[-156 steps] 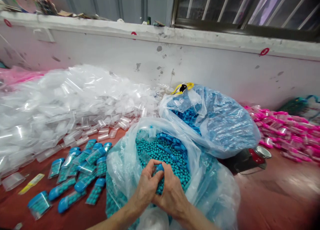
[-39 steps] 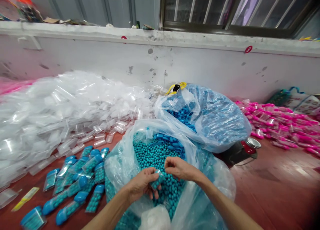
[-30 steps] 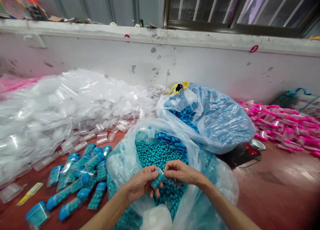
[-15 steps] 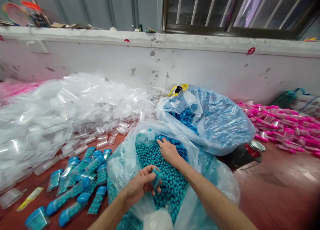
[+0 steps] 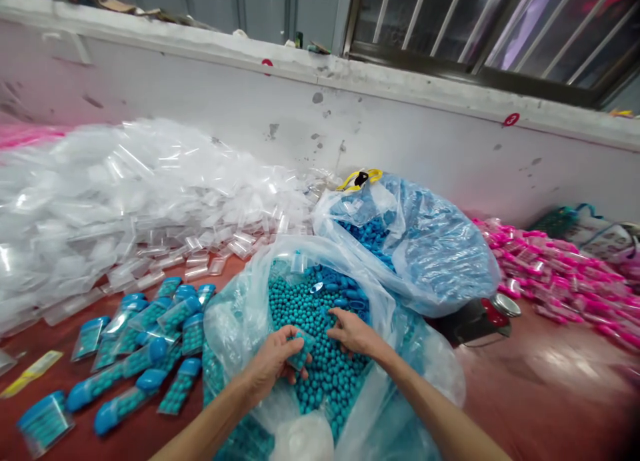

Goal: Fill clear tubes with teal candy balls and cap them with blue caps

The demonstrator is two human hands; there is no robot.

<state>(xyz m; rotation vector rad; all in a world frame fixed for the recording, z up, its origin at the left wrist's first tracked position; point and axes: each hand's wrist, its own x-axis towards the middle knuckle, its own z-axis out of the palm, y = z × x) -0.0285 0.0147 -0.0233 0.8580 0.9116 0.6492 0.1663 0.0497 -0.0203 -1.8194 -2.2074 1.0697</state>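
Note:
My left hand (image 5: 281,354) is closed around a small clear container (image 5: 301,351) filled with teal beads, held above the near left part of an open plastic bag (image 5: 230,314). Loose teal beads (image 5: 320,374) fill the middle of this bag, and shiny blue caps (image 5: 350,291) lie at its back right. Over the beads, just right of the left hand, my right hand (image 5: 354,333) has its fingers curled together. A bit of blue shows at its fingertips, but what they hold is too small to make out.
Capped bead-filled containers (image 5: 150,321) lie on the red surface (image 5: 550,394) at left. Behind them rises a heap of clear empty containers (image 5: 165,187). A second bag (image 5: 440,241) with blue pieces stands behind, pink containers (image 5: 565,281) at right, near a dark can (image 5: 470,321).
My right hand has drawn back from the blue caps toward me and nearer the left hand. The left hand with its container has shifted slightly left. The view has tilted.

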